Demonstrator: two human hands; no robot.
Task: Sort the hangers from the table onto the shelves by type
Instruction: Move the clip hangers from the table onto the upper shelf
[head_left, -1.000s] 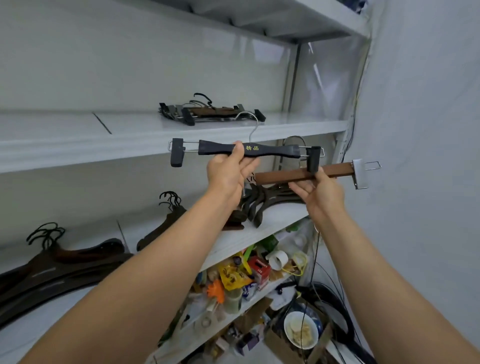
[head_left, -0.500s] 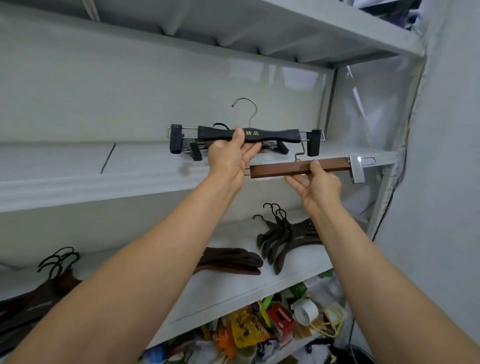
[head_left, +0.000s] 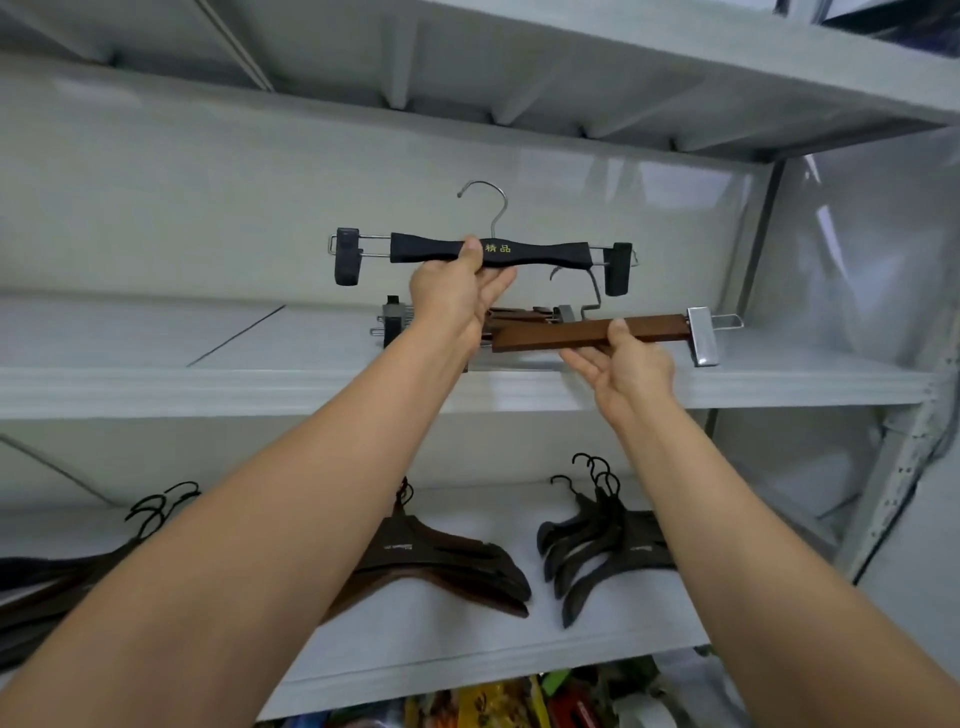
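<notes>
Black clip hanger – level; brown wood one – tilted.

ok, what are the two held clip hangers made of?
Black clip hanger in the left hand: matte black body, plastic or painted wood; shiny steel-looking hook. Brown bar hanger in the right hand: likely stained wood, satin; mirror-bright metal clip.

2 bare forearms end in a bare left hand and a bare right hand.
</notes>
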